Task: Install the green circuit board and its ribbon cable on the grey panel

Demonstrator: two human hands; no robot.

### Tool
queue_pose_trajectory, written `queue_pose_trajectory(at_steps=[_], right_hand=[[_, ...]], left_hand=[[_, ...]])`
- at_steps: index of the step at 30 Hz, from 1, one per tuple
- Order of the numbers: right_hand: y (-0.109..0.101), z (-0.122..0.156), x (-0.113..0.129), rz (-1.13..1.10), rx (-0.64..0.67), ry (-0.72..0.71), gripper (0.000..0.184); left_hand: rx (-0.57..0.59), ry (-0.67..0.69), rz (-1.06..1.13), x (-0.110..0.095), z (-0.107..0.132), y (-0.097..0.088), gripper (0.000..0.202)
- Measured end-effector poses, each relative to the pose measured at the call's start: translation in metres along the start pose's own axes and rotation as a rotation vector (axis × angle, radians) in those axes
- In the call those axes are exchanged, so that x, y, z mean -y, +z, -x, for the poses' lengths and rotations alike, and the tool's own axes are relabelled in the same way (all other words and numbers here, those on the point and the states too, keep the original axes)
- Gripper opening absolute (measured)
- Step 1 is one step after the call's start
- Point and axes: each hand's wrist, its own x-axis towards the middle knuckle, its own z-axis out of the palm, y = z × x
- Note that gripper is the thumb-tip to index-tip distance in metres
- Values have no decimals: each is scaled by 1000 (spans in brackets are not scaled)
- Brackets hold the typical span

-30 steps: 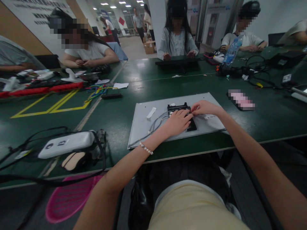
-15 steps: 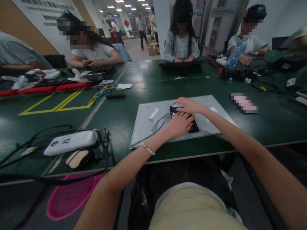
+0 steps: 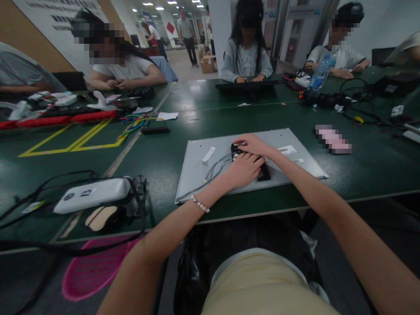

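Note:
A flat grey panel (image 3: pixel 210 175) lies on the green table before me, with a long black bar (image 3: pixel 263 172) and grey cables (image 3: pixel 215 171) on it. My left hand (image 3: pixel 244 169), a beaded bracelet at the wrist, lies across the middle of the bar, its fingers closed over it and the thumb hidden. At the bar's far end, my right hand (image 3: pixel 254 144) has its fingers bent onto the black part. The two hands nearly touch and cover most of the bar. White labels (image 3: pixel 208 154) are stuck on the panel.
Left of the panel are a white box (image 3: pixel 93 194), a computer mouse (image 3: pixel 101 218) and black cables. A pink phone (image 3: pixel 333 139) lies to the right. A pink basket (image 3: pixel 78 280) is below the table edge. Co-workers sit across the table; one touches a dark panel (image 3: pixel 249 85).
The view has shifted slightly. My right forearm has drawn a little inward, uncovering more of the labels on the panel's right. Both hands stay at the bar.

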Motion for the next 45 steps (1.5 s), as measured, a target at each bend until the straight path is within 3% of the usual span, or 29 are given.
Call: queue_pose_trajectory(at_steps=[8, 25, 32, 35, 39, 45], right_hand=[[0, -5, -3, 280, -5, -1, 28], [1, -4, -9, 279, -76, 3, 21], [-12, 3, -18, 343, -237, 69, 22], [-18, 8, -26, 356, -273, 94, 22], [-19, 12, -32, 362, -261, 74, 21], [-17, 14, -23, 333, -168, 15, 21]], left_hand=[[-4, 7, -28, 0, 1, 1, 36], [13, -10, -36, -3, 1, -4, 34], [-47, -30, -18, -2, 3, -10, 39], [-93, -108, -20, 3, 5, -18, 43], [-128, -307, -6, 20, 12, -19, 50], [-11, -501, 56, 41, 24, 0, 56]])
